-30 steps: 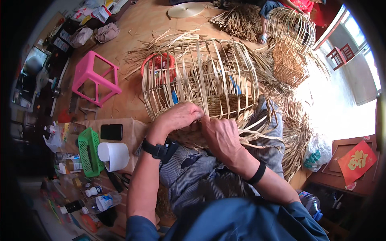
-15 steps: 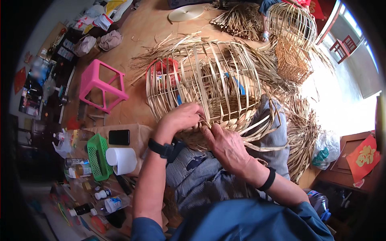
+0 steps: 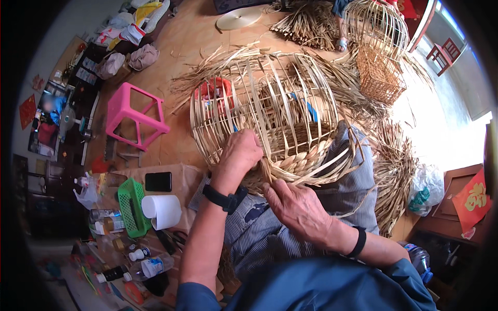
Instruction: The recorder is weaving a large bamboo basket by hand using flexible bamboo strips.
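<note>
An unfinished basket [image 3: 298,151] rests against my lap, with thin pale ribs standing up and a thick braided band woven along its near side. My left hand [image 3: 243,150] is closed at the near left ribs, its fingertips mostly hidden behind the hand. Just right of it and nearer to me, my right hand [image 3: 298,207] pinches a dried straw strand [image 3: 266,170] at the end of the braid. Loose strands [image 3: 346,165] curve out from the basket's right side over my striped-cloth-covered leg [image 3: 347,194].
Piles of dried straw [image 3: 391,176] lie right of and beyond the basket. A pink stool [image 3: 136,116] stands left. The low table holds a phone [image 3: 158,182], white roll [image 3: 162,211], green plastic basket [image 3: 133,207] and bottles [image 3: 155,265]. Another person's leg [image 3: 342,31] shows beside a second basket frame [image 3: 374,28].
My left hand has turned and its wrist has lifted at the ribs. My right hand has drawn back toward me, with the straw strand showing between the hands. The view has shifted slightly.
</note>
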Available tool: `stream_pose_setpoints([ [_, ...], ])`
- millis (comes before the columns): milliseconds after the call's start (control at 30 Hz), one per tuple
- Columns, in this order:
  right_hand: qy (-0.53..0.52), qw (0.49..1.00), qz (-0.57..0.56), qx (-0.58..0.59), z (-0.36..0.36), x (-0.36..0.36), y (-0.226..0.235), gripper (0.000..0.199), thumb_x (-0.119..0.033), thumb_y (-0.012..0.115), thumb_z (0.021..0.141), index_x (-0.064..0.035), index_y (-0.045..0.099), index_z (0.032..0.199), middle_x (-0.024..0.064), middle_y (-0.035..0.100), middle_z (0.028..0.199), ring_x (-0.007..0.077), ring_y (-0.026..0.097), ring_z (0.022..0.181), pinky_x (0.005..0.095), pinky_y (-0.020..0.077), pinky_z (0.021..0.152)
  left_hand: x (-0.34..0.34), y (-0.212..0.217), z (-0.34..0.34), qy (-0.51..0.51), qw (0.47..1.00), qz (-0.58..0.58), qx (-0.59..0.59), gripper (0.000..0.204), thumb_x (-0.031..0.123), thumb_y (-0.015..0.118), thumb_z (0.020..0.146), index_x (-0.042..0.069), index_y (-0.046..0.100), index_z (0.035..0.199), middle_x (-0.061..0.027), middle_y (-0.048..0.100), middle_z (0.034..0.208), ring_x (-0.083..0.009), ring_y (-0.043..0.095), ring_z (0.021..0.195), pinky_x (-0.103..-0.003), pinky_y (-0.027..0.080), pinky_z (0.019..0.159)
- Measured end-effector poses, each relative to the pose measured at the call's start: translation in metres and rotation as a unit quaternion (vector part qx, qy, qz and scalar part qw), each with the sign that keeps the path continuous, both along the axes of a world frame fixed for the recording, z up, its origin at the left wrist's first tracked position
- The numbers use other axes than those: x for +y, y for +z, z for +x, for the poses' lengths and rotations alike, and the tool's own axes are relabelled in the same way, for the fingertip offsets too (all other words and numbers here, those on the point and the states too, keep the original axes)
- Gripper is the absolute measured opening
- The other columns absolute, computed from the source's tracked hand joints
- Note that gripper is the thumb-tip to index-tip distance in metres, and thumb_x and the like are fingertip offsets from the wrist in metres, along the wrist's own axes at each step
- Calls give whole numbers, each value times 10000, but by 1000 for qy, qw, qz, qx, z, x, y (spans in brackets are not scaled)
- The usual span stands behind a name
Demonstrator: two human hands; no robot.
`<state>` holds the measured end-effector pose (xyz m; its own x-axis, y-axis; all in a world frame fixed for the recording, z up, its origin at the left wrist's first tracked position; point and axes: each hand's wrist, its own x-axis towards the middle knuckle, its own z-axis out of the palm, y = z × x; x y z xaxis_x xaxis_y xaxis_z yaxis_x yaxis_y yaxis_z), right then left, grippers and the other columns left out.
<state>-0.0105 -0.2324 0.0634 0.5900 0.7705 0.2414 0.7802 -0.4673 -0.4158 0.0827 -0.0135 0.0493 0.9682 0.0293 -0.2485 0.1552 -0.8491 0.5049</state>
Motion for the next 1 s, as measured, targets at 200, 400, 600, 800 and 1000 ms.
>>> stream_pose_setpoints([
  [200,-19,998,-13,58,24,1,-18,427,-34,661,882,81,545,1277,210,581,1027,415,704,805,517,576,652,27,-4,10,-65,995,-45,61,306,125,714,905,6,788,1177,-253,787,995,-336,782,960,-429,588,913],
  [400,0,993,81,88,61,-6,-1,208,-83,715,943,2,635,1117,185,632,936,422,704,780,529,583,684,40,-9,15,-71,983,-142,92,344,169,804,859,-14,727,1140,-72,741,924,-225,694,823,-382,571,790],
  [600,-38,973,160,161,123,-2,-5,211,-150,743,1004,26,639,1058,241,683,903,465,706,856,525,547,722,1,-23,-5,20,994,40,-104,355,59,829,881,-12,725,1213,-238,802,1027,-306,798,922,-400,613,835],
  [800,-5,980,192,58,137,20,-35,236,-51,705,951,60,571,1111,262,660,825,486,676,779,552,531,671,6,-35,-12,108,870,-480,-28,384,-52,717,976,-36,690,1359,-81,790,1175,-165,751,1026,-288,597,886],
  [1000,-53,965,117,227,133,18,-23,386,-73,749,981,41,561,1299,230,742,991,350,735,723,438,576,614,8,-40,-20,56,837,-539,-81,628,-117,544,898,-11,561,1517,-80,711,1313,-142,714,1034,-248,583,866],
])
